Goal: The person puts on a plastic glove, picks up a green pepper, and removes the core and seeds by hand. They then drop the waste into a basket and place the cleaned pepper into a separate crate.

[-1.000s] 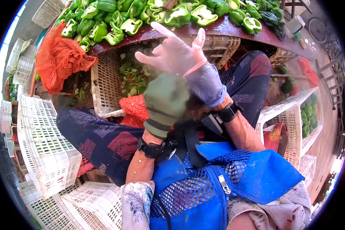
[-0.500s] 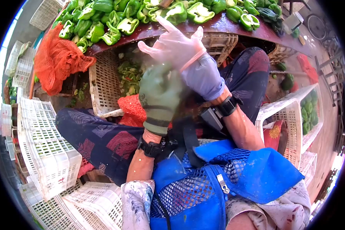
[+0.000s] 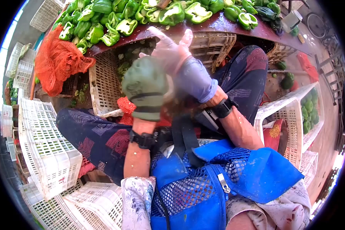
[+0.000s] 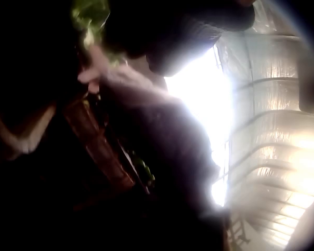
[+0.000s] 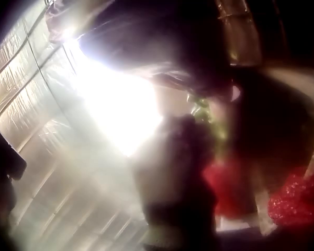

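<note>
In the head view my left hand (image 3: 145,86), in a dark green knitted glove with dark cuff bands, overlaps the lower fingers and palm side of my right hand. Its own fingers are blurred and turned away, so I cannot tell how they lie. My right hand (image 3: 186,67) wears a thin translucent glove over a pinkish one, with a bluish sleeve toward the wrist. Its forefinger and thumb stretch out apart, and nothing shows in its grasp. Dark and backlit, the right hand (image 4: 128,83) also shows in the left wrist view. Just beyond the hands lie halved green peppers (image 3: 171,14).
The peppers lie heaped on a dark red tabletop (image 3: 218,25). Under it stands a plastic crate (image 3: 103,82) with green scraps. A red mesh bag (image 3: 61,61) hangs at the left edge. White crates (image 3: 48,149) stand at left, and another crate (image 3: 291,128) at right.
My left hand has slid left and slightly away from me across the right hand. The right hand has dipped a little, and its lower fingers are now mostly covered.
</note>
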A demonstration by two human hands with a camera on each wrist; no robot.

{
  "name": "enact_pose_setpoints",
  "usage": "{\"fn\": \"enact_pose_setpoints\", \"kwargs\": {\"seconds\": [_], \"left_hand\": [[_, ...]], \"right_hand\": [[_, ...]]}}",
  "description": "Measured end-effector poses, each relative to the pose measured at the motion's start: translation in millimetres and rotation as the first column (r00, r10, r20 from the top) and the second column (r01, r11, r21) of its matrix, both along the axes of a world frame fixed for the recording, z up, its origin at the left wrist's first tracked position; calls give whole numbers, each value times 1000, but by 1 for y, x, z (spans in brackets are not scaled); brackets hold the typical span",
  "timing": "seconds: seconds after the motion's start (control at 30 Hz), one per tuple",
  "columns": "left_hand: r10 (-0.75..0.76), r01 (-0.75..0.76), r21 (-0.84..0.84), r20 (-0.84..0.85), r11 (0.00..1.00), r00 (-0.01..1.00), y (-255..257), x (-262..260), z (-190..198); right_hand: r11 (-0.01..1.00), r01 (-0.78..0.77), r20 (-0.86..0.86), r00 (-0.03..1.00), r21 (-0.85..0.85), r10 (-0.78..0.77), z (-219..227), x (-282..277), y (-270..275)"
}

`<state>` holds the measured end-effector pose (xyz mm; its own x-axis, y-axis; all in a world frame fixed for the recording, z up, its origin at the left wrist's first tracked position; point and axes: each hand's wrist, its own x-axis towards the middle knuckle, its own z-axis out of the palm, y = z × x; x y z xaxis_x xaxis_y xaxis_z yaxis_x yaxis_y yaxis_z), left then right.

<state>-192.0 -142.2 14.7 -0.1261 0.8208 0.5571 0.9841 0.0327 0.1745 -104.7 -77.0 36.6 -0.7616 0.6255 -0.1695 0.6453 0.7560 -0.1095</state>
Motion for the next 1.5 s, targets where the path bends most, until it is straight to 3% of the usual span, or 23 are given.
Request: {"fn": "enact_pose_setpoints", "kwargs": {"seconds": [0.03,0.07,0.1,0.13,0.17,0.2,0.23,0.27,0.3,0.37,0.43,0.47,0.57,0.6,0.7,0.87,0.97,1.2,1.3,1.4,1.47,1.5], "left_hand": [[-51,48,28,119,998,992,0,-5,0],[-104,93,59,235,994,966,0,-9,-2],[-158,133,95,346,987,925,-1,-10,-3],[-174,127,139,412,982,895,-7,5,-1],[-196,129,195,381,972,903,-5,14,-6],[-184,137,143,398,980,899,-4,22,-7],[-170,145,92,415,985,894,-3,26,-8],[-117,107,46,360,993,926,-1,27,-10],[-64,67,2,300,998,952,1,27,-15],[37,-21,-113,149,993,988,1,28,-11],[122,-129,-250,-42,960,992,-3,30,5],[139,-140,-137,-17,981,990,0,24,-2],[184,-165,-250,56,954,981,1,16,-11],[135,-101,-219,145,970,980,1,16,-15],[120,-22,-368,247,930,962,-2,28,-10],[44,68,-371,283,926,958,-6,39,-14],[-91,176,-217,353,960,931,-13,37,-27],[-213,261,-59,420,964,882,-19,33,-36],[-240,483,-16,853,875,464,-26,13,-37],[-180,460,127,981,879,74,-14,-15,-47],[-11,292,60,986,954,-166,-15,-14,-49],[-49,259,30,997,966,66,-16,-15,-50]], "right_hand": [[958,-103,118,990,267,74,-11,4,6],[818,-211,258,963,535,80,-22,9,12],[617,-294,355,935,730,25,-33,13,18],[447,-417,495,866,791,-68,-41,11,20],[223,-586,627,737,779,-252,-49,12,20],[12,-750,675,588,662,-445,-50,12,18],[-166,-904,601,391,395,-697,-53,15,11],[-225,-973,392,227,53,-891,-54,18,1],[-153,-944,92,132,-293,-987,-54,21,-7],[133,-808,-311,64,-574,-948,-68,17,-7],[284,-778,-425,-24,-560,-905,-97,1,2],[300,-783,-439,-38,-545,-898,-93,1,2],[310,-793,-468,-36,-525,-883,-80,6,4],[307,-801,-471,-36,-514,-882,-75,8,5],[299,-824,-479,-39,-481,-877,-64,12,8],[235,-863,-459,-5,-447,-889,-53,26,7],[210,-872,-451,14,-442,-892,-48,36,1],[270,-817,-541,60,-510,-839,-41,33,-9],[245,-820,-522,75,-517,-850,-41,30,-10],[189,-841,-468,85,-507,-880,-41,34,-11],[155,-849,-437,97,-505,-894,-40,38,-13],[149,-851,-432,98,-503,-897,-39,40,-14]]}}
